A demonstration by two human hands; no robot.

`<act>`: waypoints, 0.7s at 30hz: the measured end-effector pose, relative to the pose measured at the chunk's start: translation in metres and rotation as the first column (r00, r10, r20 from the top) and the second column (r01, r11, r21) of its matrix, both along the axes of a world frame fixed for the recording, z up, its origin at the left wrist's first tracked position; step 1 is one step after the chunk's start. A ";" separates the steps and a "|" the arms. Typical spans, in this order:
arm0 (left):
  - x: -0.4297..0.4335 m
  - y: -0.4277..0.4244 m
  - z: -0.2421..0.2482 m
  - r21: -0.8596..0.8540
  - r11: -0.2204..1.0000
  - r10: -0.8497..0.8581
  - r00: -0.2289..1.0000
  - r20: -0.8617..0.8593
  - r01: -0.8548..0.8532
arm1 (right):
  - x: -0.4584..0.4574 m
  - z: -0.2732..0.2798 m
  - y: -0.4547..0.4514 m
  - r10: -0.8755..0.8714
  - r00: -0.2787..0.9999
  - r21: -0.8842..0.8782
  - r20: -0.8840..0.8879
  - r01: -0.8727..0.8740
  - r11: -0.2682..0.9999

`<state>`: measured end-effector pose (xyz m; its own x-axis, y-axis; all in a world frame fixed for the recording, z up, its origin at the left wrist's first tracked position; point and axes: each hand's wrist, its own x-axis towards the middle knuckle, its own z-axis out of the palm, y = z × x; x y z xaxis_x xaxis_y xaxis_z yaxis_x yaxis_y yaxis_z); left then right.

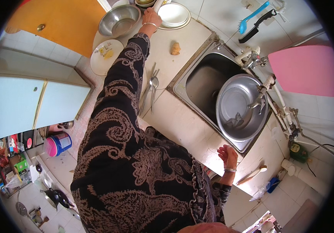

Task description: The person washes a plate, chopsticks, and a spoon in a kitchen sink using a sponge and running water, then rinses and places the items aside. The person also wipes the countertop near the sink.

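My left hand [151, 18] reaches to the far end of the counter, between a steel basin [119, 21] and a white bowl [172, 14] on a plate. Its fingers touch a white ribbed item [157, 5]; whether they grip it is unclear. My right hand [228, 157] is empty, fingers apart, near the sink's lower corner. A metal basin [231, 96] sits tilted over the sink [203, 75] under a faucet [257, 103], with a crumpled grey piece [236, 120] inside. A ginger root [175, 49], spoons [154, 83] and chopsticks [146, 96] lie on the counter.
A plate with food remains [106, 56] lies beside my left sleeve. A wooden-handled brush [251, 175] lies below the sink. Pipes [280, 100] run along the wall, by a pink board [304, 70]. A black knife [257, 26] and a blue brush [244, 25] hang above. Cabinets stand left.
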<state>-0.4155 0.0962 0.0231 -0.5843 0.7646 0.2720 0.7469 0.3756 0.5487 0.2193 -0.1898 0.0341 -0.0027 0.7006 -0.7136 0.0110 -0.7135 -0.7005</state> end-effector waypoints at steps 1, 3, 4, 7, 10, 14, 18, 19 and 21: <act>0.001 -0.002 -0.002 0.014 1.000 -0.008 1.000 -0.003 0.008 | 0.002 -0.004 0.000 0.002 1.000 -0.001 -0.010 -0.002 1.000; 0.000 -0.009 -0.006 0.030 0.999 -0.027 0.998 -0.056 0.029 | 0.004 -0.006 0.003 0.019 1.000 -0.008 -0.023 -0.020 1.000; -0.001 -0.014 -0.007 0.031 0.999 -0.038 0.994 -0.107 0.041 | 0.004 -0.006 0.006 0.039 0.999 -0.008 -0.021 -0.039 0.999; -0.006 -0.046 -0.015 0.075 0.993 -0.074 0.978 -0.193 0.090 | 0.002 -0.008 0.012 0.081 0.996 0.024 -0.037 -0.080 0.997; 0.037 -0.132 -0.013 0.086 0.964 -0.237 0.957 -0.168 0.253 | 0.010 -0.011 0.012 0.083 0.996 0.014 -0.043 -0.082 0.997; 0.111 -0.269 -0.021 -0.071 0.980 -0.194 0.978 -0.083 0.188 | 0.020 -0.022 0.014 0.110 0.992 0.003 -0.062 -0.110 0.994; 0.163 -0.332 -0.042 -0.056 0.995 -0.084 0.991 -0.108 0.078 | 0.017 -0.024 0.022 0.161 0.985 0.010 -0.067 -0.161 0.987; 0.175 -0.333 -0.042 -0.050 0.998 -0.045 0.989 -0.137 0.039 | 0.015 -0.021 0.027 0.178 0.982 0.017 -0.057 -0.177 0.984; 0.190 -0.326 -0.039 -0.136 0.990 0.017 0.990 -0.138 -0.036 | 0.006 -0.016 0.034 0.217 0.975 0.020 -0.040 -0.216 0.976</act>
